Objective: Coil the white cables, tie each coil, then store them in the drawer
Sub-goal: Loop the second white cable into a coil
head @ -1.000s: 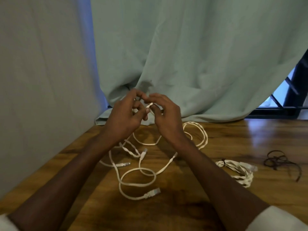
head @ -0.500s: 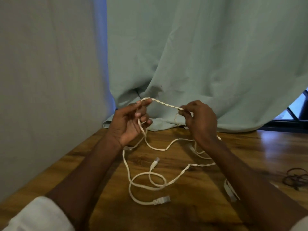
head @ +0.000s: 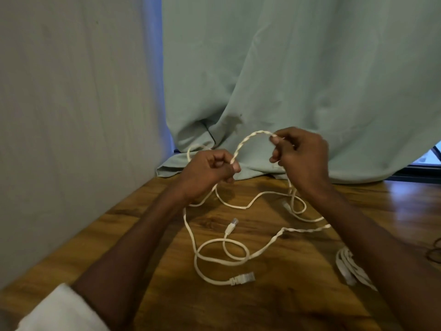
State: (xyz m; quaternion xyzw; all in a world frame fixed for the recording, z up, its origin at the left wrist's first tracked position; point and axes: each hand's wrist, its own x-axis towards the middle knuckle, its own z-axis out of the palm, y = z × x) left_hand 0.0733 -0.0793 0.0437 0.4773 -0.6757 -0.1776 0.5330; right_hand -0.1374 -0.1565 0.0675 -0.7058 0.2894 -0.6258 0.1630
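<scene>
Pinching from both sides in the head view: the left hand [head: 206, 172] nips the twisted white cable [head: 248, 139] between thumb and curled fingers, the right hand [head: 301, 155] pinches the far end of that same arch, so a short span bows up between them above the back of the table [head: 274, 306]. Everything else of the cable sprawls loose over the middle of the wood, one plug [head: 243, 278] toward the near edge, another plug [head: 232, 226] just behind it. Early days, I'd say: no loops gathered yet. One tied coil [head: 350, 266] sits by the right forearm, toward the right edge, looking finished. No drawer visible. Dark ties [head: 435, 254] peek in at the right edge. Curtain [head: 310, 68] drapes onto the back edge; tangles look like the main snag
</scene>
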